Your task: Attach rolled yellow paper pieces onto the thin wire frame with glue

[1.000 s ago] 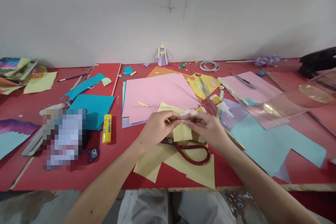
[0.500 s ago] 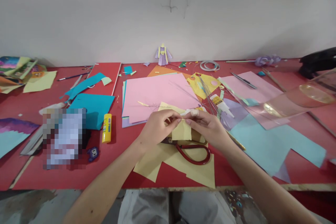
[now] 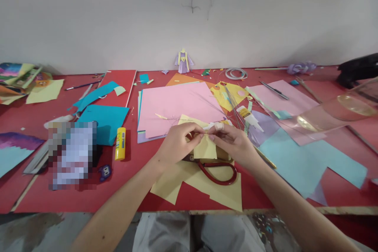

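Observation:
My left hand (image 3: pixel 177 143) and my right hand (image 3: pixel 233 143) meet above the red table (image 3: pixel 88 201), both pinching the top edge of a small pale yellow paper piece (image 3: pixel 205 149) that hangs between them. A white tape or bandage wraps one right finger. Just below the hands lie red-handled scissors (image 3: pixel 218 171) on larger pale yellow paper sheets (image 3: pixel 203 189).
A pink sheet (image 3: pixel 174 104) lies behind the hands, a yellow glue stick (image 3: pixel 120 143) to the left, teal paper (image 3: pixel 103 120) further left, and a glue bottle (image 3: pixel 249 117), light blue paper (image 3: pixel 307 161) and clear plastic (image 3: pixel 333 112) to the right. A small paper figure (image 3: pixel 183 62) stands by the wall.
The hands have stayed in place; fingers shift slightly along the top of the yellow piece, which sits a little lower and more tilted.

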Action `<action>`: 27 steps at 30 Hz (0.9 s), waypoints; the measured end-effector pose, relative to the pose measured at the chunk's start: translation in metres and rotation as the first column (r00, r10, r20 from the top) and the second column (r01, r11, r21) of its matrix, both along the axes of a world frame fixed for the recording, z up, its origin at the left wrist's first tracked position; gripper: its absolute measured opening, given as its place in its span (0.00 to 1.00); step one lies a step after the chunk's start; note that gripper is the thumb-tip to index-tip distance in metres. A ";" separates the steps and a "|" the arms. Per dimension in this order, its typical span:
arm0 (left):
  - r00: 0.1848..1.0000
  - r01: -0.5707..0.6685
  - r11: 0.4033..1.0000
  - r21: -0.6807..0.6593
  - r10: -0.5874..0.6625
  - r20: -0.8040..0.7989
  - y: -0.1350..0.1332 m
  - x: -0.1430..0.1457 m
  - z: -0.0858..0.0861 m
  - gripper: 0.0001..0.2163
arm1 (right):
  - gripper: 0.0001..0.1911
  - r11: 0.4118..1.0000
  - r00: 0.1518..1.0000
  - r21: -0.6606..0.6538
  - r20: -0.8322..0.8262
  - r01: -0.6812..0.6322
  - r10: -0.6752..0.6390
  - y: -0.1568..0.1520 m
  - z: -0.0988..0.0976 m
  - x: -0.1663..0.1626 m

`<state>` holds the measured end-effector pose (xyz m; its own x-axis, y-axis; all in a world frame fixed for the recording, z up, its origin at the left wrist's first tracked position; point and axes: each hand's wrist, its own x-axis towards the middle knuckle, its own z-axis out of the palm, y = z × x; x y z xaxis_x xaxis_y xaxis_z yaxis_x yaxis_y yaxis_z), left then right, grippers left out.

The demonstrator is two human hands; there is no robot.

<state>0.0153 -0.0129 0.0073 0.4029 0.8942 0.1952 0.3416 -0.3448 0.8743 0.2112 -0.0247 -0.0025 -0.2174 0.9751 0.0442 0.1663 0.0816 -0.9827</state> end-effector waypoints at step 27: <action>0.990 0.083 0.975 0.205 -0.057 -0.133 0.002 -0.001 -0.002 0.04 | 0.11 0.999 0.999 -0.054 -0.040 0.006 -0.008 0.003 -0.001 -0.001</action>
<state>0.0142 -0.0110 0.0055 0.4963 0.8073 0.3195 0.4123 -0.5430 0.7315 0.2103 -0.0220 -0.0034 -0.2100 0.9777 0.0001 0.1271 0.0274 -0.9915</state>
